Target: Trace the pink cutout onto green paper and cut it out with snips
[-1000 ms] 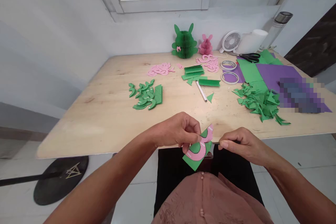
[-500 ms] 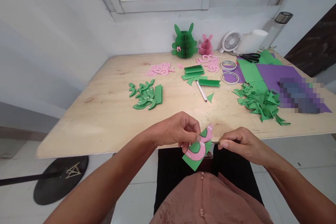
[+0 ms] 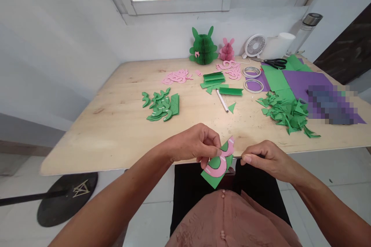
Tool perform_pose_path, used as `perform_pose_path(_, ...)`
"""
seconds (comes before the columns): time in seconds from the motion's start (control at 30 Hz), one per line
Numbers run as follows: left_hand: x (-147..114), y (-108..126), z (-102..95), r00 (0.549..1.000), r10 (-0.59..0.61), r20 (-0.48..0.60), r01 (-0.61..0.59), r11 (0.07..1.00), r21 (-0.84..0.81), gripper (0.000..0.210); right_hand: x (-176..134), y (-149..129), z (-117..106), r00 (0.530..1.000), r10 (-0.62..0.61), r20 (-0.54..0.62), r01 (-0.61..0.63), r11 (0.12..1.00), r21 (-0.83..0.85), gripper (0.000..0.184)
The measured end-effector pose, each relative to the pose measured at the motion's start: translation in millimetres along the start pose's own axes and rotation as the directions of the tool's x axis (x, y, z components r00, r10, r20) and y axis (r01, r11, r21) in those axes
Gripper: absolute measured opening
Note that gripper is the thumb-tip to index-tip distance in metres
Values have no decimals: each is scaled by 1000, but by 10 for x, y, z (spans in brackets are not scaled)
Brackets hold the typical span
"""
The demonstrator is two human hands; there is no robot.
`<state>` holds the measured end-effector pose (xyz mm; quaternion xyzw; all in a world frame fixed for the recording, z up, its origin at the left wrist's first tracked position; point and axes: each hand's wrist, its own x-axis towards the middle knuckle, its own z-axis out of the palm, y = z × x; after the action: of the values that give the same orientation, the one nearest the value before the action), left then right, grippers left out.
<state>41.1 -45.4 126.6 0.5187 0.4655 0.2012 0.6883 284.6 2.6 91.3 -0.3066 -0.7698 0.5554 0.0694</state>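
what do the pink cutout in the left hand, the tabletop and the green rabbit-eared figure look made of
Pink cutout: probably matte paper or thin card, being flat with clean-cut edges. Tabletop: pale wood or a wood-look surface, fairly smooth, with knot-like marks. Green rabbit-eared figure: likely matte paper, its body showing many thin layers.

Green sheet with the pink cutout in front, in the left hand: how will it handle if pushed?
Likely light: the left hand holds the green sheet by a pinch of thumb and fingers. Probably fairly stiff, since its free lower corner juts out without obvious droop. The pink cutout may bend or tear sooner, being a narrow curved band.
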Motion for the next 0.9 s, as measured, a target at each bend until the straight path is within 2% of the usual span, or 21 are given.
perform_pose_path(0.37,7,-35,-17,1000,-2,1,2,1000,1,12,-10,5,17,999,34,-16,-35,998,-55,43)
perform_pose_path(0.5,-12,-53,-21,999,0,-50,1,1000,9,14,-32,12,6,998,54,-31,-56,998,-44,42)
perform_pose_path(0.57,-27,-71,-6,995,10,-103,-11,1000,-5,14,-58,9,8,995,51,-88,-53,998,-18,41)
perform_pose_path(0.63,-40,-93,22,985,20,-170,-26,999,-31,14,-82,5,36,977,50,-207,-47,999,19,39)
perform_pose_path(0.77,-41,-149,109,946,39,-321,-64,996,-68,15,-72,-10,221,883,35,-467,19,994,111,32)
perform_pose_path(0.9,-10,-216,200,911,69,-407,-116,989,-92,16,54,-77,505,824,16,-567,29,997,70,23)
